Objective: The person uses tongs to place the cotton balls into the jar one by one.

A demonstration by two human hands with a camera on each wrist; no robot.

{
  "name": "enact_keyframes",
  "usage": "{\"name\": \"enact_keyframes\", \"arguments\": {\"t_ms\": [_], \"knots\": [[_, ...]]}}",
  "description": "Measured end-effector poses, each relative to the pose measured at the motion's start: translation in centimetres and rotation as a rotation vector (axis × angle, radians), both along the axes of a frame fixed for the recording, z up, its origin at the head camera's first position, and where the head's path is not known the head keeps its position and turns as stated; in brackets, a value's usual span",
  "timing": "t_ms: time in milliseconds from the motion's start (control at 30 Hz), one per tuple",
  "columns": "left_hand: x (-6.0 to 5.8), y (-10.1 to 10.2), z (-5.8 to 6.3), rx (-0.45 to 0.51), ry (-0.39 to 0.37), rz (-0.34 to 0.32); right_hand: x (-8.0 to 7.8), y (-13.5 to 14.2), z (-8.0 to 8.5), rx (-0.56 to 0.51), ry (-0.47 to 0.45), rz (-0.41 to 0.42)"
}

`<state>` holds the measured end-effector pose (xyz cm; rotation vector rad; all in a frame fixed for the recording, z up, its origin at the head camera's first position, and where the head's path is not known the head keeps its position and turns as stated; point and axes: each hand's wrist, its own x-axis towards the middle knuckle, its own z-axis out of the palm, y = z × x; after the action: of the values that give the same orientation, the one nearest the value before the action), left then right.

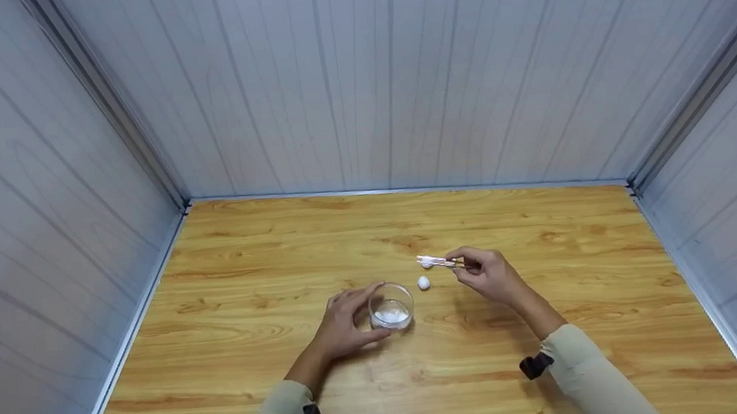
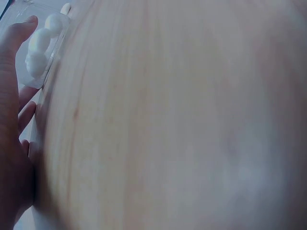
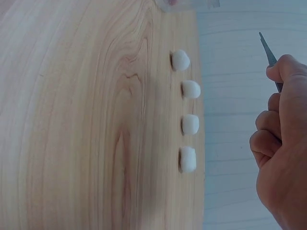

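Note:
My left hand [image 1: 346,324] holds a clear round jar [image 1: 410,301] from the left side, thumb and fingers around it. White cotton balls [image 2: 39,40] lie inside the jar, seen through its wall in the left wrist view. My right hand [image 1: 489,275] pinches a pair of tweezers [image 1: 438,261] that points left, above the table. In the right wrist view the tweezers [image 3: 266,48] show a dark tip with nothing visible at it. Several white cotton balls [image 3: 190,124] lie in a row on the table there. In the head view one cotton ball [image 1: 424,283] sits just right of the jar.
The wood-grain table [image 1: 265,257] is bounded by a pale panel wall [image 1: 357,86] at the back and by side walls with metal edge strips. Black straps with small devices [image 1: 536,365] are on both sleeves.

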<state>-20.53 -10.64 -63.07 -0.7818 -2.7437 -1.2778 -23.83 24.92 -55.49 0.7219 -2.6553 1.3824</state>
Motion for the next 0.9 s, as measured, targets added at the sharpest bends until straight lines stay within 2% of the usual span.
{"name": "enact_keyframes", "arguments": {"t_ms": [467,700,900], "knots": [[0.0,-0.1,0.1,-0.007,-0.007,0.008,-0.3,-0.3,-1.2,-0.022,0.002,-0.008],[0.0,-0.2,0.0,-0.001,-0.023,0.009,-0.6,-0.5,-2.2,-0.051,0.043,-0.014],[0.1,-0.2,0.1,0.014,-0.035,-0.002,-0.4,-0.8,-2.8,-0.059,0.012,-0.031]]}}
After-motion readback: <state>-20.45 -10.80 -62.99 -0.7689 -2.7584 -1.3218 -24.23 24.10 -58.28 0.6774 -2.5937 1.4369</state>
